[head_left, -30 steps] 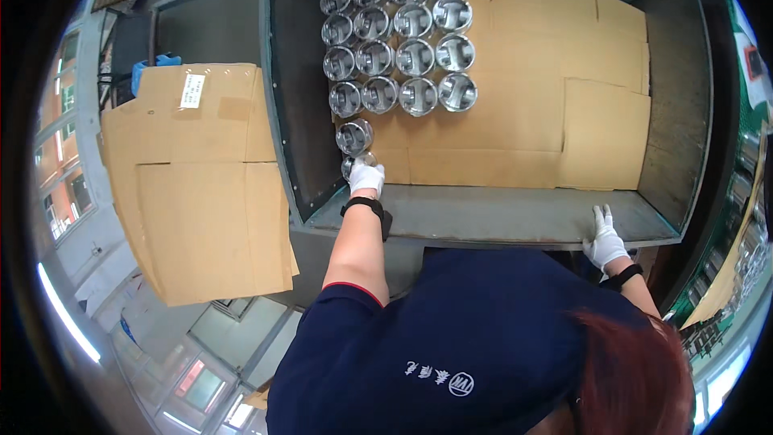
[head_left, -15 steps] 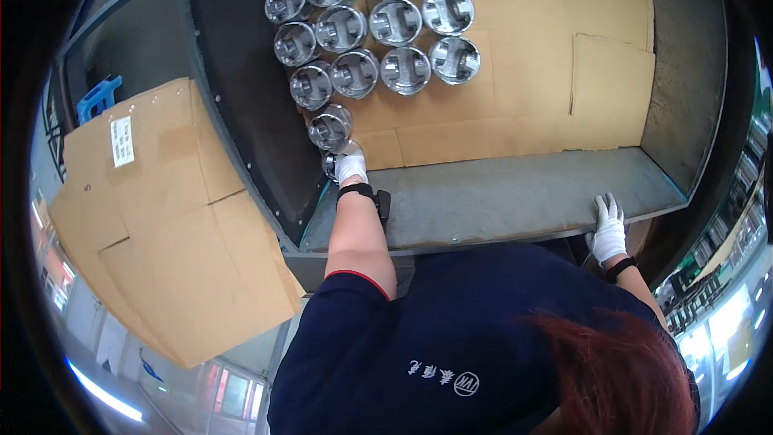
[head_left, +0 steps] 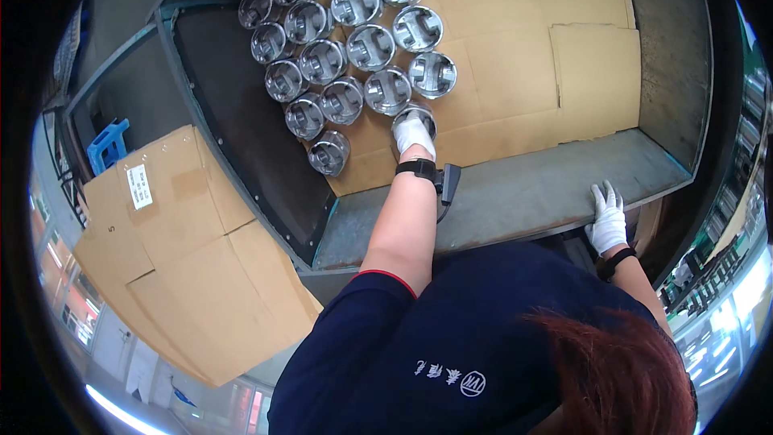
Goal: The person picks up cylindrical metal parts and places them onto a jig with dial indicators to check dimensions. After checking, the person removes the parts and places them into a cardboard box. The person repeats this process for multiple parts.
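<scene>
My left hand [head_left: 414, 137], in a white glove, grips a silver metal piston [head_left: 424, 115] from its near side. That piston is at the near edge of a group of similar pistons, partly hidden by my fingers. Beside it, up and to the right, is another piston [head_left: 432, 75]; a further one [head_left: 388, 90] lies up and to the left. A lone piston [head_left: 329, 153] is at the group's near left corner. My right hand [head_left: 607, 219], also gloved in white, rests with fingers stretched out on the front ledge [head_left: 515, 189] of the metal bin.
Cardboard [head_left: 499, 56] lines the bin floor under the pistons. Dark side walls [head_left: 241, 113] bound it on the left, a grey wall [head_left: 672, 56] on the right. Outside, to the left, hang a large cardboard sheet [head_left: 201, 266] and a blue plastic item [head_left: 108, 147].
My left hand has moved right, away from the bin's near left corner, with a piston in its grasp. The view has turned slightly. My right hand remains on the front ledge.
</scene>
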The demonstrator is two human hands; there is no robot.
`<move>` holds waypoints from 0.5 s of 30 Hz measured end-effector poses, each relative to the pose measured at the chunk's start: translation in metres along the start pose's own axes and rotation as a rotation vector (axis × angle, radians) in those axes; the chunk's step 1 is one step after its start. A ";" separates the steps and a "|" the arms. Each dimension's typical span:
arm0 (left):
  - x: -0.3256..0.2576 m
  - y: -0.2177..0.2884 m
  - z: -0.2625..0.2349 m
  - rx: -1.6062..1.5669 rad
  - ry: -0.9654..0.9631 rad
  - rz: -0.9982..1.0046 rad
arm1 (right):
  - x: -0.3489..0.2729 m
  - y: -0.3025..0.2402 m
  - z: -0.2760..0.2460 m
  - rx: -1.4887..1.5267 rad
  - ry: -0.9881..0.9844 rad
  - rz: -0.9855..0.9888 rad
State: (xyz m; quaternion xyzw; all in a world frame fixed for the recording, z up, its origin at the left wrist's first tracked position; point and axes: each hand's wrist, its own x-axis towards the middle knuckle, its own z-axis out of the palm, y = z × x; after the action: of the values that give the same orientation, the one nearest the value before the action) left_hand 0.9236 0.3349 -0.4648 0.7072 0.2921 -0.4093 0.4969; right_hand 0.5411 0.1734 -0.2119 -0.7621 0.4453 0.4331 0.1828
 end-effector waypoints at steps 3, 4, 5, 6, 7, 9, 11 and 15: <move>-0.025 0.007 0.023 0.007 0.112 0.082 | 0.000 -0.001 -0.002 0.005 -0.001 0.001; -0.035 0.007 0.033 -0.030 0.223 0.153 | 0.000 0.000 -0.003 0.014 0.000 0.003; -0.037 0.014 0.040 -0.021 0.230 0.320 | 0.000 0.000 -0.003 0.020 0.005 -0.008; -0.038 0.018 0.049 -0.020 0.253 0.433 | 0.000 0.000 -0.003 0.028 0.015 -0.020; -0.037 0.022 0.057 0.096 0.284 0.480 | 0.000 0.001 -0.003 0.030 0.009 -0.014; -0.031 0.026 0.075 0.341 0.414 0.446 | -0.001 0.001 -0.003 0.031 0.017 -0.028; -0.007 0.041 0.090 0.129 0.380 0.286 | -0.002 0.002 -0.003 0.027 0.021 -0.027; 0.021 0.071 0.104 -0.160 0.412 0.072 | -0.003 0.002 -0.005 0.056 0.023 -0.025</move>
State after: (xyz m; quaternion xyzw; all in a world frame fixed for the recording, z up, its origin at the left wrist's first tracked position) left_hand 0.9617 0.2135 -0.4676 0.7443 0.3935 -0.2138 0.4955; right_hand 0.5412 0.1707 -0.2071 -0.7672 0.4498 0.4090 0.2045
